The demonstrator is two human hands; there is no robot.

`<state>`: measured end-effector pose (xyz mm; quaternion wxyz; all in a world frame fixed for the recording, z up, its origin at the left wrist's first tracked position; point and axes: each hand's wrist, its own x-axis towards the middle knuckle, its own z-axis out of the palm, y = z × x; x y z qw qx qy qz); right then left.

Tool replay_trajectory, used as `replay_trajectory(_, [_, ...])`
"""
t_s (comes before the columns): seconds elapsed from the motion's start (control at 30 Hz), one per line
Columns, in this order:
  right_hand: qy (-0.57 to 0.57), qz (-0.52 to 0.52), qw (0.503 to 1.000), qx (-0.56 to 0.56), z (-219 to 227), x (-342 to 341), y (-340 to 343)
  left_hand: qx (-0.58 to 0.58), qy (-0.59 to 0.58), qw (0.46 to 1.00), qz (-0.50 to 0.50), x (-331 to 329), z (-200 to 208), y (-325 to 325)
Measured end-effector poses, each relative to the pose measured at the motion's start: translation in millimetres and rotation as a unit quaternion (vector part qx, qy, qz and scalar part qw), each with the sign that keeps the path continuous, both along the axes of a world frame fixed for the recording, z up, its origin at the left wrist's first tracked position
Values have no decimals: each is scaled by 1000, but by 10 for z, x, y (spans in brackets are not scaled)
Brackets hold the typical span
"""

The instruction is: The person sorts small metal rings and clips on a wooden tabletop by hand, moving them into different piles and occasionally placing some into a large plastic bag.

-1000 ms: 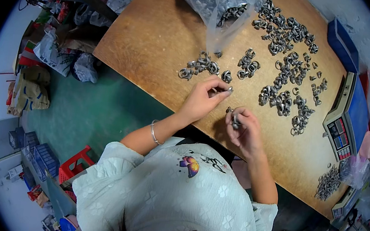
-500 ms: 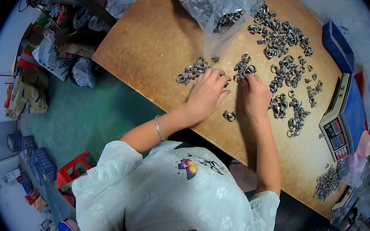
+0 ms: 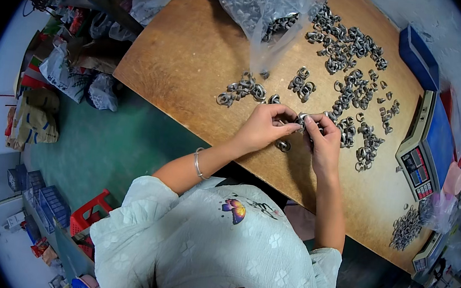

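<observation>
My left hand (image 3: pixel 266 127) and my right hand (image 3: pixel 324 140) meet above the near part of the wooden table (image 3: pixel 177 60). Both are closed, thumbs and fingers pinching a small grey metal ring (image 3: pixel 301 121) between them. Just beyond the left hand lies a loose cluster of similar rings (image 3: pixel 242 88). A smaller cluster (image 3: pixel 303 85) sits farther off, in front of the hands. One or two rings (image 3: pixel 282 145) rest on the table below the fingertips. Fingers partly hide the held ring.
A clear plastic bag (image 3: pixel 255 11) full of rings stands at the far edge. More ring piles (image 3: pixel 347 49) spread to the right. Beyond them are a blue tray (image 3: pixel 419 57) and a digital scale (image 3: pixel 421 158). Small rings (image 3: pixel 407 227) lie near the right corner.
My hands have come from the two separate ring clusters back toward me and together. They now hold a ring between them. The clusters stay on the table.
</observation>
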<state>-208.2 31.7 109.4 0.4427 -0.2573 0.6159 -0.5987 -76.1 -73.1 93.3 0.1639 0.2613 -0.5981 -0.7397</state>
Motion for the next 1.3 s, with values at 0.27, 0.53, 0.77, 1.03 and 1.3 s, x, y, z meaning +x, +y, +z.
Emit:
replay_trajectory(0.27, [115,-9,993,-34,-7,66,52,191,57,979,-30,95,52,-64])
replay_trajectory(0.53, [221,-44,974,-5,48,152,114,114,51,992,12,95,114,63])
replay_trajectory(0.77, [399,-68,913,-51,143,253,154,113,71,991,-4,129,112,121])
replay_trajectory(1.03, [347,-50,936,-22,99,263,220,-207,8,978,22,168,118,323])
replay_trajectory(1.3, [318,-84,944,9,36,376,350,-270,44,962,-10,192,84,391])
